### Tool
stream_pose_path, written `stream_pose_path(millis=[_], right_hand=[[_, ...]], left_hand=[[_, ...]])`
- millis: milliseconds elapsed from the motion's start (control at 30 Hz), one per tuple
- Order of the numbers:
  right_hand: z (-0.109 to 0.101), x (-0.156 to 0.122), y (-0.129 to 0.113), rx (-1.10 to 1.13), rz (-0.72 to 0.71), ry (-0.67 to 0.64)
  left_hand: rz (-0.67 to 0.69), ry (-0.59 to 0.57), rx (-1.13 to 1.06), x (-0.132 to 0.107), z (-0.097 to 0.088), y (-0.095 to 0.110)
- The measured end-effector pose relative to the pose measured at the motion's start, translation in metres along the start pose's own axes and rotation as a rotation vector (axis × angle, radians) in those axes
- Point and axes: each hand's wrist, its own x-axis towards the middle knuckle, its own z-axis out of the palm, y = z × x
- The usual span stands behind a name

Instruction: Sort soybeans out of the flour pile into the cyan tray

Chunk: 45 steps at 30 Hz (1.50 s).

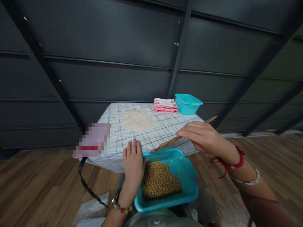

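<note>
My right hand [203, 137] is closed on a thin brown strip [167, 144], which looks like a torn piece of cardboard seen nearly edge-on. One end of the strip slants down to the far rim of a teal plastic basket [189, 192]. Yellowish soybeans [159, 181] cover much of the basket's bottom, heaped to the left. My left hand [133, 162] lies palm down with its fingers stretched over the table's near edge; its thumb is at the basket's left rim. Beyond it, a pale powdery patch [138, 119] spreads across the checked tablecloth [115, 143].
A folded pink-and-white towel [165, 105] and a second teal basket [188, 104] stand at the table's back right. At the left edge is a pixelated pinkish object [96, 138] beside a black strap [85, 183]. A dark panelled wall [113, 78] rises behind the table.
</note>
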Motion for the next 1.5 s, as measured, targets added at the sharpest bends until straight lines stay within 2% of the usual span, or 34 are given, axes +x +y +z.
stream_pose_path(millis=[167,267,400,533,667,767,1067,1300,1500], right_hand=[[0.005,0.002,0.005,-0.062,-0.027,0.094],[0.017,0.007,0.018,-0.153,-0.033,0.178],[0.047,0.022,0.048,-0.288,-0.017,0.296],[0.085,0.042,0.076,-0.361,0.039,0.304],[0.119,0.054,0.089,-0.374,0.072,0.339],[0.135,0.053,0.092,-0.369,0.086,0.369],[0.145,0.043,0.093,-0.363,0.095,0.399],[0.149,0.042,0.094,-0.377,0.189,0.429],[0.148,0.046,0.1,-0.395,0.25,0.354]], left_hand=[[-0.007,-0.021,0.007,0.001,0.0,-0.001],[-0.013,-0.011,0.012,0.002,0.0,-0.001],[-0.029,0.006,0.02,0.001,0.003,-0.001],[0.008,0.062,0.045,-0.001,0.01,-0.003],[0.024,0.104,0.071,-0.001,0.017,-0.005],[0.007,0.111,0.089,0.0,0.02,-0.005],[0.055,0.154,0.15,-0.002,0.029,-0.01],[0.054,0.144,0.156,0.0,0.031,-0.008],[0.011,0.122,0.127,0.001,0.03,-0.007]])
